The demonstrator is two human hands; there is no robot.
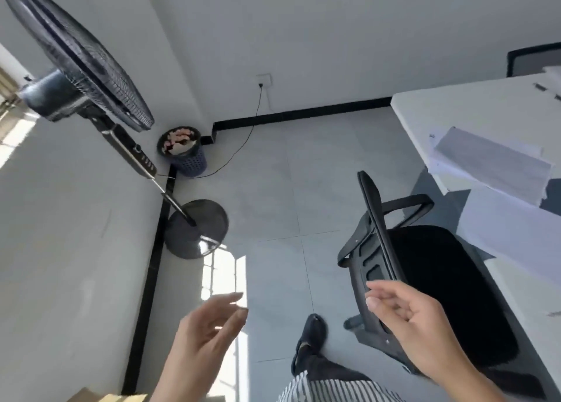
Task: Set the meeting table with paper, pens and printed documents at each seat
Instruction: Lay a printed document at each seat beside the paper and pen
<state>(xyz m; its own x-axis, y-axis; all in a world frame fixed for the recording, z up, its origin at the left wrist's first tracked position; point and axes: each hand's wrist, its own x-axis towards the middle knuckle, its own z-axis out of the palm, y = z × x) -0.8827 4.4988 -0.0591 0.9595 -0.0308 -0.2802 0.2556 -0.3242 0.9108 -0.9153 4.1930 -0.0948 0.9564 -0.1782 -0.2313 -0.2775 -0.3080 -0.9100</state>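
Documents (491, 161) — beyond both empty hands (419, 322)

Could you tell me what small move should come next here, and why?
Probably turn right and reach the right hand to the stack of printed documents on the white table. Both hands are empty, the left hand over bare floor, and the papers overhang the table edge.

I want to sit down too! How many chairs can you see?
2. One black chair stands at the table's near side. Another chair's back peeks over the far side. More may be out of view.
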